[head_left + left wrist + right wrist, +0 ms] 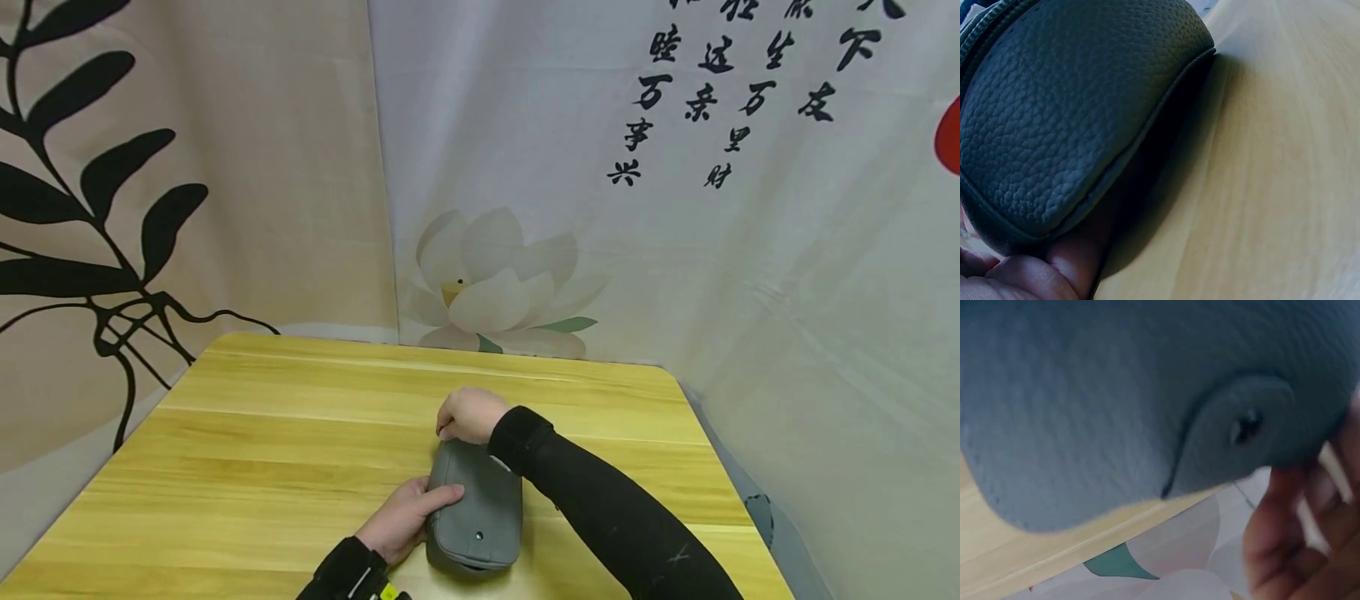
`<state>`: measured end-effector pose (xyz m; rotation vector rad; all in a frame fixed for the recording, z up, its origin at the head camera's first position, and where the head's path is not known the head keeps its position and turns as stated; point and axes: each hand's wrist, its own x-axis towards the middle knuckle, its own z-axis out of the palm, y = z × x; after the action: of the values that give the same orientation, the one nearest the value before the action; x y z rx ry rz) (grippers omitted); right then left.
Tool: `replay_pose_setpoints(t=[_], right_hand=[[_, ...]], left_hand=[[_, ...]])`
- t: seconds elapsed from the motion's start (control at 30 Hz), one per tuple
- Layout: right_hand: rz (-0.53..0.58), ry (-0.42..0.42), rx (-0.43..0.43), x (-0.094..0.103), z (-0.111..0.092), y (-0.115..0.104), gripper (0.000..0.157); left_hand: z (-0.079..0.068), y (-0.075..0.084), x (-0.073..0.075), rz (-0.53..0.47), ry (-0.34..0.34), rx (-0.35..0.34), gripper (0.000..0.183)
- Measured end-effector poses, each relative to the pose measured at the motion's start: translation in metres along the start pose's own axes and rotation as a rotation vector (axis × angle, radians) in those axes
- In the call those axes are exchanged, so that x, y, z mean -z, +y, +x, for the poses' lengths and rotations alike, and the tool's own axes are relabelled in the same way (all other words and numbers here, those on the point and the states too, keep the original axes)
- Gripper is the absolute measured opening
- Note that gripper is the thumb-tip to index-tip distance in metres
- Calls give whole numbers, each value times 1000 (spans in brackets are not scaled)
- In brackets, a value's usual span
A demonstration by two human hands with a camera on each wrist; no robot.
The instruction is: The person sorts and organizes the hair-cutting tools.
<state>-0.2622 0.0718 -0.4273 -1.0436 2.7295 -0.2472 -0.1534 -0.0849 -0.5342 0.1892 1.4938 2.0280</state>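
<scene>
A grey pebbled-leather zip pouch (483, 500) lies lengthwise near the front of the table. My left hand (405, 515) grips its left side, thumb on top and fingers underneath, as the left wrist view also shows. Part of a zipper (988, 37) runs along the pouch's side in that view. At the far end of the pouch, my right hand (472, 415) has curled fingers. Up close, those fingers (1279, 531) pinch the edge beside a rounded tab (1210, 456) with a metal stud (1246, 428); exactly what lies between them is hidden.
The wooden table (300, 433) stretches around the pouch on all sides. Behind it hangs a pale cloth (675, 275) printed with a lotus and dark characters. At the left, another cloth (285, 167) bears black leaves.
</scene>
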Motion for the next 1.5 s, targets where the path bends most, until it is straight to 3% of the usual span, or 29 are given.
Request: replay_pose_setpoints(t=[0.17, 0.37, 0.6, 0.73, 0.9, 1.03, 1.23, 1.5], right_hand=[[-148, 120, -75, -6, -3, -10, 18], [-296, 194, -143, -12, -4, -18, 10], [-245, 292, -161, -22, -3, -11, 10], [-203, 318, -134, -21, -4, -11, 12], [-142, 333, -47, -21, -8, -18, 12], [-128, 336, 7, -24, -11, -27, 13], [-136, 343, -112, -26, -10, -26, 16], [-1, 305, -304, -24, -19, 9, 27]], left_hand=[[0, 1, -2, 5, 2, -4, 56], [1, 1, -3, 30, 17, -13, 55], [-1, 2, -9, 50, 101, -10, 57], [-1, 6, -9, 79, 127, -16, 70], [11, 17, -1, 147, 176, -75, 95], [22, 18, 7, 133, 184, -111, 84], [28, 14, 8, 108, 203, -124, 69], [26, 11, 4, 150, 256, -123, 71]])
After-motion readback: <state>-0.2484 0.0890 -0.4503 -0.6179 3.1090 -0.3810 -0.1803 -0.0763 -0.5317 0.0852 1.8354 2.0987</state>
